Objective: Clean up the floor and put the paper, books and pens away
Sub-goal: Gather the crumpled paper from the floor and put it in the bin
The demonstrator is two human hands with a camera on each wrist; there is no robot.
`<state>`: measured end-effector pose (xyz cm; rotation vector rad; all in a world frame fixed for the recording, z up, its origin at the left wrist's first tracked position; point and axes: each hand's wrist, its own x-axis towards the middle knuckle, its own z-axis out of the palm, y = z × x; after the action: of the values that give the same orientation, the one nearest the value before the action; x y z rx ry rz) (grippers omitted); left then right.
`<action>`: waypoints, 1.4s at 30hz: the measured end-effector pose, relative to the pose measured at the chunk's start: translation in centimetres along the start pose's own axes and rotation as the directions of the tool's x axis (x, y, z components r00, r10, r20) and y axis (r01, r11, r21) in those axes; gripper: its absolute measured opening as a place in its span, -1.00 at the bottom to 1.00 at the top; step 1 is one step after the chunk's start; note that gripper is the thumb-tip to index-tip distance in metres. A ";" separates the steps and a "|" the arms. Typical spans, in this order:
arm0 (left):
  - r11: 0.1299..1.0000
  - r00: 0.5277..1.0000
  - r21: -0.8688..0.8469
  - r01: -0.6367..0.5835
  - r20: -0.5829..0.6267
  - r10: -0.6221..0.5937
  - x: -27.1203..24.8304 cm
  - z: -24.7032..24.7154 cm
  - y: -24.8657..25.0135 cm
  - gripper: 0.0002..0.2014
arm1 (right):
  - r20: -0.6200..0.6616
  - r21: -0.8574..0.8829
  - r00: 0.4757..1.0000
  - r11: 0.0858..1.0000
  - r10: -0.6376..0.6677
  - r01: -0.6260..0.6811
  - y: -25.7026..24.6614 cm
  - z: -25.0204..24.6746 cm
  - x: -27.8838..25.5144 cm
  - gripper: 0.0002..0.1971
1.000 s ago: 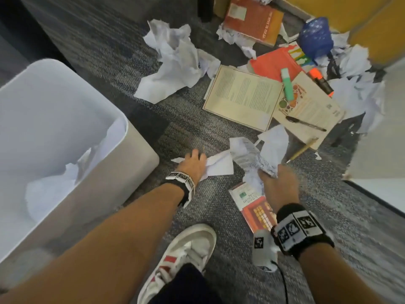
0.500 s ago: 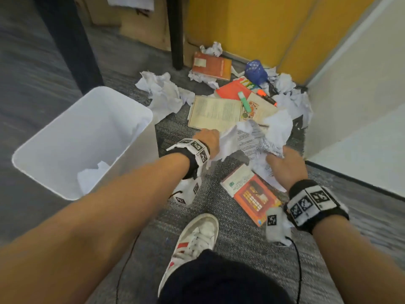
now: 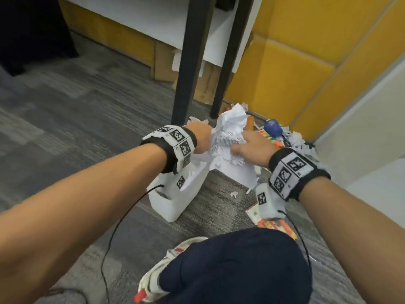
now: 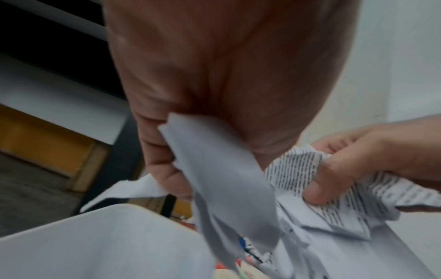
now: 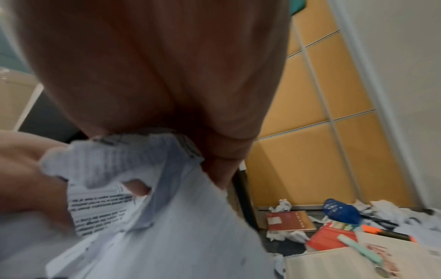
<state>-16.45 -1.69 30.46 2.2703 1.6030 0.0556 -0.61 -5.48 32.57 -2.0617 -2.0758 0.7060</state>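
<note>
Left hand point(image 3: 200, 137) and right hand point(image 3: 252, 148) both clenched on one crumpled paper wad point(image 3: 230, 132), above one white bin point(image 3: 175, 200).

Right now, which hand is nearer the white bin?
Left. The left hand is just above the white bin, gripping the crumpled paper. The right hand grips the same paper further right, past the bin's side.

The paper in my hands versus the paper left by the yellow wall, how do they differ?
The held paper is gripped off the floor by the left hand and right hand; the wall paper lies on the carpet. The held paper shows printed text; the wall paper looks blank. Both are crumpled and white.
</note>
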 end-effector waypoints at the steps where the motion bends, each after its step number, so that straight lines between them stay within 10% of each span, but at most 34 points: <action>1: 0.999 0.999 -0.015 0.037 -0.005 -0.037 -0.2 0.2 -0.9 -0.67 | -0.007 -0.008 1.000 1.000 -0.017 0.017 -1.0 0.7 0.6 -0.83; 7: 0.980 0.978 -0.099 0.172 0.133 -0.158 0.1 2.8 -6.8 -0.61 | 0.002 0.088 0.992 0.989 0.122 -0.122 -4.9 8.5 6.7 -0.31; 13: 0.984 0.913 -0.060 0.166 0.387 -0.131 3.0 5.6 -9.7 -0.60 | 0.419 -0.286 0.900 0.958 0.121 0.004 -4.9 15.0 10.4 -0.53; 20: 0.988 0.897 0.042 0.147 0.415 -0.151 4.8 5.6 -10.0 -0.59 | 0.092 -0.262 0.996 0.965 0.014 0.011 -4.4 12.9 11.1 -0.70; 26: 0.998 0.969 0.063 0.025 0.244 -0.039 6.1 1.3 -5.8 -0.62 | -0.138 -0.134 0.989 0.990 -0.053 0.035 -0.7 5.3 9.5 -0.74; 33: 0.993 0.991 -0.014 -0.114 0.061 0.115 7.6 0.3 5.0 -0.61 | -0.003 -0.096 0.991 0.987 0.133 -0.132 9.1 -0.7 5.3 -0.78; 42: 0.997 0.962 -0.053 -0.049 0.265 0.062 16.5 14.1 11.0 -0.73 | 0.235 -0.147 0.933 0.959 0.273 -0.244 21.5 9.5 7.7 -0.76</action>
<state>2.70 6.48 17.91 2.1800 1.3852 -0.1899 14.66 -1.11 13.54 -2.4582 -2.0305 0.9557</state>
